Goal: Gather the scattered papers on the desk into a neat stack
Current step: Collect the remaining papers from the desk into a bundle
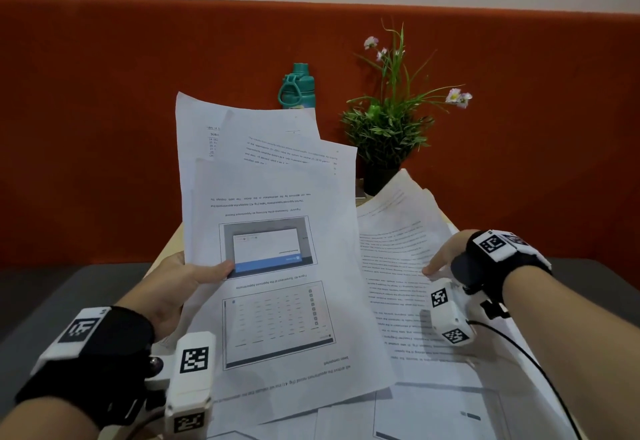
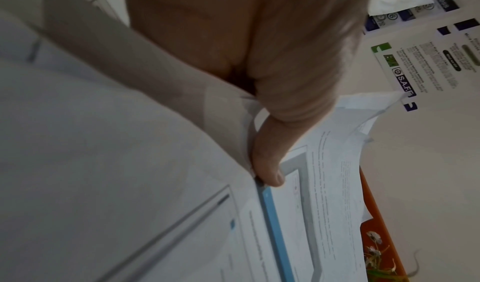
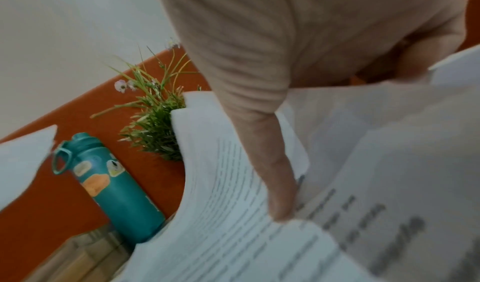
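Pinching printed sheets (image 1: 273, 231), left hand (image 1: 173, 287); right hand (image 1: 446, 259) grasps text pages (image 1: 398, 249).

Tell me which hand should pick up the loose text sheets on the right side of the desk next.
Right. The right hand already has its thumb on those text sheets, apparently pinching them. The left hand is busy, holding the raised bundle of pages, and would probably have to cross over.

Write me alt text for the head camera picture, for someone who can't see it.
A person's left hand holds up a fanned bundle of printed papers while the right hand grips more sheets on the cluttered desk. Behind stand a teal bottle and a potted plant against an orange panel.
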`<state>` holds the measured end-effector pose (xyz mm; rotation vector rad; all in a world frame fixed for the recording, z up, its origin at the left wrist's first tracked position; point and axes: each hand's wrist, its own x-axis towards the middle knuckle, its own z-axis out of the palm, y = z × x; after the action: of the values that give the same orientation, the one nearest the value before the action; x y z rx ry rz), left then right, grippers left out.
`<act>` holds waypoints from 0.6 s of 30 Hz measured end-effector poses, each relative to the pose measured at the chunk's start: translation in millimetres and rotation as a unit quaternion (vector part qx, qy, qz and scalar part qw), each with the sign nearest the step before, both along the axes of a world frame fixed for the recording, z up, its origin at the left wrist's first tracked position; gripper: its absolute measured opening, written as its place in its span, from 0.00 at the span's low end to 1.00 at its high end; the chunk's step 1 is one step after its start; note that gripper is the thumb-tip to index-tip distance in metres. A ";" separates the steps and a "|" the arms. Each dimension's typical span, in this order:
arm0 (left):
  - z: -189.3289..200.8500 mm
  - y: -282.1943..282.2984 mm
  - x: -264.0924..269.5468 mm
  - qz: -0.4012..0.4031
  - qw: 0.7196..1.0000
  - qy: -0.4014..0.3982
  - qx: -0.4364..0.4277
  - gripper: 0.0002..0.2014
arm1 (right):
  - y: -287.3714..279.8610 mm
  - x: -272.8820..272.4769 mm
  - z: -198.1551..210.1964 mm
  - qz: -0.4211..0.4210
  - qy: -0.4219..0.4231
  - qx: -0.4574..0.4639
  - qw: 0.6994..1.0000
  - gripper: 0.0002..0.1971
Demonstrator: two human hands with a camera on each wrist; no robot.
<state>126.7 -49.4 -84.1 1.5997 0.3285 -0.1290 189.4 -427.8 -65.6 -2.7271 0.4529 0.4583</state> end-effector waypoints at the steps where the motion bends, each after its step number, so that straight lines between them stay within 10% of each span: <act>1: 0.4 0.2 -0.3 -0.001 1.000 -0.001 0.000 0.13 | -1.9 0.0 1.4 0.006 -0.007 0.003 1.000 0.03; 5: 1.0 -0.7 -2.8 0.001 1.000 0.003 -0.003 0.13 | -1.8 -9.6 0.2 -0.010 0.042 0.008 0.999 0.21; 8: 1.4 -3.5 -3.5 0.008 1.000 0.001 -0.009 0.11 | -7.8 -15.4 10.3 -0.070 -0.110 0.077 0.988 0.19; 18: 2.6 -14.2 -9.5 0.026 0.999 0.000 -0.026 0.22 | -40.6 -47.1 84.1 -0.103 -0.520 0.382 0.757 0.11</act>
<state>117.2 -63.6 -81.5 1.5380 0.3643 -0.0968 142.3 -468.4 18.6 -1.6940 0.1634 -0.7749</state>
